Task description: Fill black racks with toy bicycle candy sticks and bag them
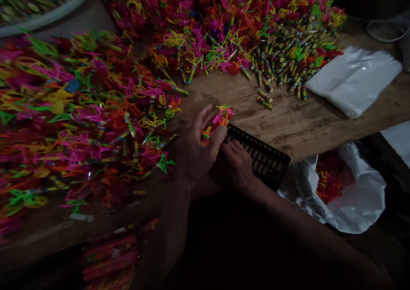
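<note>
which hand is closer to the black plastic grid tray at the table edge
Right. The right hand rests on the near end of the black grid tray, fingers touching it. The left hand sits just left of the tray, clutching a bunch of colourful plastic toys.

1. The left hand is bare: no glove, ring or watch shows on it.
2. The right hand is bare too, its wrist uncovered.
3. Both forearms are bare, with no sleeve in view.
4. The fingers carry no tape or bandage; dim light hides finer detail.
</note>
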Demonstrator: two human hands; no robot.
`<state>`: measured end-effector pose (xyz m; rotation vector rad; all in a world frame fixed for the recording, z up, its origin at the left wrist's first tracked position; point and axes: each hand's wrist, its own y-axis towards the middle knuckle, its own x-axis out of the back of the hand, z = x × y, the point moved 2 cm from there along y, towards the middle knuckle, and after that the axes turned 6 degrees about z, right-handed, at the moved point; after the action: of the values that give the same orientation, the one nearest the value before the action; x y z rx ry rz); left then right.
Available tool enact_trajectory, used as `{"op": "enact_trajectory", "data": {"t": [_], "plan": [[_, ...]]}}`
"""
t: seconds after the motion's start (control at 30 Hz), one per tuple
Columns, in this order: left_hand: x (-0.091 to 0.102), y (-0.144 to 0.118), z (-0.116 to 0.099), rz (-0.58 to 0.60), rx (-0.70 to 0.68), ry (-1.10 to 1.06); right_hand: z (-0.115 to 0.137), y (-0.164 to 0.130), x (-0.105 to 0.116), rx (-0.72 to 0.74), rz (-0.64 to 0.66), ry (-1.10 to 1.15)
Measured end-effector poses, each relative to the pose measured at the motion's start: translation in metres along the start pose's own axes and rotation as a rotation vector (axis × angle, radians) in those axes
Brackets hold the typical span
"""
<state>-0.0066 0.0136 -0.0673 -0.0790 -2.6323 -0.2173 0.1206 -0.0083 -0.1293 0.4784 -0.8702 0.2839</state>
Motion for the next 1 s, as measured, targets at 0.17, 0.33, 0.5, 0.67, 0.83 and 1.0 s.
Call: {"op": "enact_trajectory", "data": {"t": [0.17, 0.33, 0.5, 0.67, 0.83, 1.0], "plan": [[0.0, -0.006, -0.01, -0.033, 0.013, 0.226, -0.002, 0.002, -0.001, 0.018, 0.015, 0.036], [-0.002, -0.013, -0.011, -0.139, 0.099, 0.385, 0.001, 0.006, 0.007, -0.057, 0.114, 0.04], [-0.001, -0.012, -0.009, -0.086, 0.113, 0.339, -0.01, 0.009, 0.047, -0.004, 0.254, 0.124], [0.004, -0.012, -0.01, -0.067, 0.137, 0.341, -0.07, 0.053, 0.097, -0.074, 0.101, 0.018], [0.003, -0.015, -0.009, -0.03, 0.183, 0.347, -0.094, 0.157, 0.09, 0.02, 0.071, -0.023], [0.002, -0.02, -0.002, -0.029, 0.167, 0.318, -0.056, 0.248, 0.037, 0.261, 0.296, 0.11]]}}
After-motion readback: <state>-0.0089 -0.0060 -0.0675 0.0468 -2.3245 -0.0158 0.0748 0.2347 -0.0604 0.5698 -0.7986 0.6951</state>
